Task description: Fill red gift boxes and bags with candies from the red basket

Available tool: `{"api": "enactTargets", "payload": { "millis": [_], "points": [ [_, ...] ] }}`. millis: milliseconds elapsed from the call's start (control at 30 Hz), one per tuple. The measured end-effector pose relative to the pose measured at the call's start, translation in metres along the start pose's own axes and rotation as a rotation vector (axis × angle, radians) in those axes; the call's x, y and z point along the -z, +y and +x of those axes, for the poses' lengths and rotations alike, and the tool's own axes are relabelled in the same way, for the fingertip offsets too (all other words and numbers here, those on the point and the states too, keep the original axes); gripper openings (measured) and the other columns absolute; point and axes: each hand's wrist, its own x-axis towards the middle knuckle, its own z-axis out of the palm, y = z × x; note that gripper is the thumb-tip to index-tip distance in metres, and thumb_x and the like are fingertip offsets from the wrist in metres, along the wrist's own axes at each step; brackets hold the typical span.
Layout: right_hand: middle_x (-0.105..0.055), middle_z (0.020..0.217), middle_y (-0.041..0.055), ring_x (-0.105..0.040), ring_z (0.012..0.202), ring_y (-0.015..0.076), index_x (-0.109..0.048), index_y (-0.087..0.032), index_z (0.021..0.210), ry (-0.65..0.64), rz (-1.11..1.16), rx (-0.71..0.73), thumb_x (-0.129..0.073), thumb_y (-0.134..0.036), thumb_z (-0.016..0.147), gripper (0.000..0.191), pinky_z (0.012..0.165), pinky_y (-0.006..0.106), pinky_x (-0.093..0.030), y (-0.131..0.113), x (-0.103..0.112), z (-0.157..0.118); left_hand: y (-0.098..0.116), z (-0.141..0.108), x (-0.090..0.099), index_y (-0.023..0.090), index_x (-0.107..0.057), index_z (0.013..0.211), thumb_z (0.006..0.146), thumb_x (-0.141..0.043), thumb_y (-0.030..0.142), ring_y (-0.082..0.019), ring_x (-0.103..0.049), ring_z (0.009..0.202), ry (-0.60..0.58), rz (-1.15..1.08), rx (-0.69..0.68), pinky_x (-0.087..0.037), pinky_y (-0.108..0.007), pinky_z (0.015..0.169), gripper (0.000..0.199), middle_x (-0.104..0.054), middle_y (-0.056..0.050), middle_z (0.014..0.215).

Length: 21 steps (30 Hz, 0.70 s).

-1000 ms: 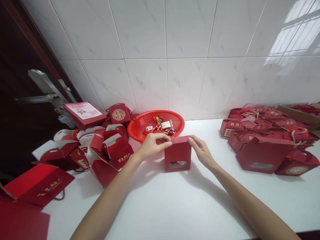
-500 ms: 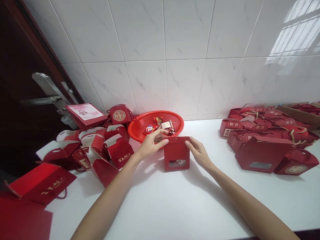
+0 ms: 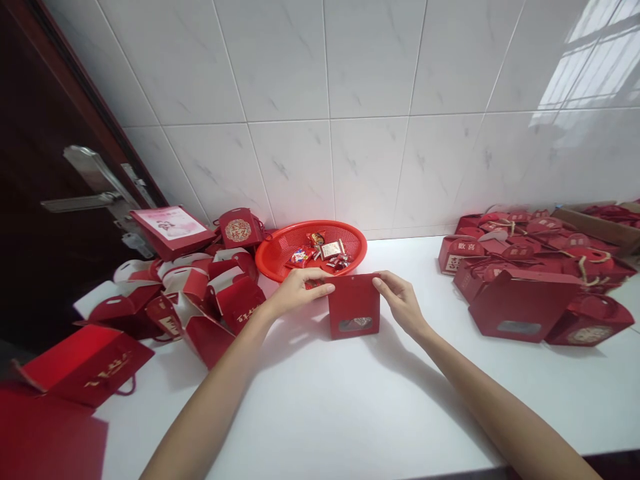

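A small red gift box (image 3: 354,300) stands upright on the white table, with an oval clear window low on its front. Something wrapped shows through that window. My left hand (image 3: 300,291) grips the box's upper left edge, thumb in front and fingers behind. On the upper right edge, my right hand (image 3: 400,299) pinches the card between thumb and fingers. Just behind the box is a red plastic basket (image 3: 265,250) holding several wrapped sweets (image 3: 333,249). The back of the box and the fingertips behind it are hidden.
Several open red boxes (image 3: 240,300) cluster on the left, beside a dark door with a metal handle (image 3: 83,201). Closed red boxes (image 3: 525,303) crowd the right side, with a cardboard carton (image 3: 595,227) behind. A tiled wall (image 3: 370,167) bounds the white table (image 3: 345,413) at the back.
The fingers of my left hand have lowered from above the basket to behind the box's top edge. My right fingers have closed further over the top corner. The box has barely moved.
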Motion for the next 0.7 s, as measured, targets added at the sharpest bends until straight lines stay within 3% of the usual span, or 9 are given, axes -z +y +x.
{"api": "enactTargets", "payload": {
  "millis": [100, 167, 267, 333, 400, 500, 600, 700],
  "points": [
    [-0.071, 0.092, 0.0057, -0.064, 0.088, 0.0235, -0.066, -0.022, 0.090, 0.000, -0.015, -0.004, -0.057, -0.057, 0.092, 0.037, 0.080, 0.036, -0.053, 0.002, -0.001, 0.000, 0.000, 0.000, 0.000, 0.017, -0.076, 0.093, 0.085, -0.064, 0.045, -0.020, -0.066, 0.081, 0.013, -0.001, -0.019, -0.051, -0.027, 0.069, 0.031, -0.075, -0.005, 0.090],
    [-0.070, 0.094, 0.0065, -0.064, 0.088, 0.0235, -0.064, -0.022, 0.092, 0.092, -0.086, 0.019, -0.058, -0.055, 0.090, 0.034, 0.081, 0.037, -0.053, 0.003, -0.001, -0.001, 0.000, 0.001, -0.003, 0.017, -0.075, 0.086, 0.086, -0.063, 0.045, -0.018, -0.064, 0.078, 0.062, 0.027, -0.042, -0.049, -0.027, 0.068, 0.030, -0.074, -0.004, 0.084],
    [-0.066, 0.088, 0.0057, -0.062, 0.081, 0.0219, -0.058, -0.023, 0.088, 0.317, -0.249, 0.141, -0.060, -0.046, 0.090, 0.024, 0.077, 0.037, -0.052, -0.001, 0.000, -0.004, -0.004, 0.003, -0.006, 0.017, -0.073, 0.082, 0.086, -0.062, 0.045, -0.017, -0.061, 0.072, 0.175, 0.048, -0.058, -0.048, -0.026, 0.065, 0.030, -0.070, -0.004, 0.078],
    [-0.063, 0.079, 0.0041, -0.059, 0.073, 0.0198, -0.056, -0.023, 0.083, 0.316, -0.313, 0.259, -0.055, -0.038, 0.093, 0.017, 0.071, 0.035, -0.050, -0.005, -0.003, -0.010, -0.005, 0.003, -0.007, 0.017, -0.071, 0.083, 0.085, -0.063, 0.046, -0.016, -0.061, 0.068, 0.238, 0.012, -0.048, -0.049, -0.026, 0.062, 0.030, -0.069, -0.003, 0.078],
    [-0.062, 0.071, 0.0022, -0.056, 0.063, 0.0173, -0.055, -0.024, 0.081, 0.134, -0.337, 0.381, -0.051, -0.030, 0.095, 0.016, 0.064, 0.032, -0.047, -0.006, -0.011, -0.020, -0.002, 0.004, -0.006, 0.017, -0.070, 0.084, 0.085, -0.064, 0.045, -0.015, -0.062, 0.063, 0.265, -0.043, -0.043, -0.051, -0.027, 0.060, 0.029, -0.067, -0.002, 0.078],
    [-0.062, 0.064, 0.0003, -0.055, 0.056, 0.0152, -0.055, -0.024, 0.077, -0.280, -0.391, 0.605, -0.047, -0.022, 0.092, 0.017, 0.057, 0.029, -0.042, 0.003, -0.036, -0.042, 0.015, 0.008, -0.006, 0.017, -0.069, 0.085, 0.086, -0.065, 0.044, -0.014, -0.063, 0.059, 0.253, -0.110, -0.071, -0.053, -0.026, 0.058, 0.027, -0.064, -0.001, 0.075],
    [-0.060, 0.058, -0.0007, -0.053, 0.053, 0.0155, -0.052, -0.024, 0.069, -0.559, -0.526, 0.797, -0.049, -0.026, 0.090, 0.021, 0.053, 0.030, -0.037, 0.020, -0.067, -0.065, 0.044, 0.016, -0.014, 0.017, -0.069, 0.083, 0.088, -0.066, 0.042, -0.013, -0.064, 0.058, 0.149, -0.195, -0.151, -0.054, -0.026, 0.057, 0.025, -0.064, -0.001, 0.077],
    [-0.063, 0.063, -0.0007, -0.054, 0.056, 0.0147, -0.054, -0.023, 0.068, -0.726, -0.615, 0.823, -0.056, -0.029, 0.088, 0.021, 0.056, 0.030, -0.039, 0.031, -0.087, -0.077, 0.074, 0.029, -0.042, 0.016, -0.073, 0.091, 0.092, -0.063, 0.035, -0.012, -0.065, 0.061, -0.021, -0.222, -0.277, -0.055, -0.026, 0.060, 0.021, -0.068, -0.004, 0.088]
  ]
}}
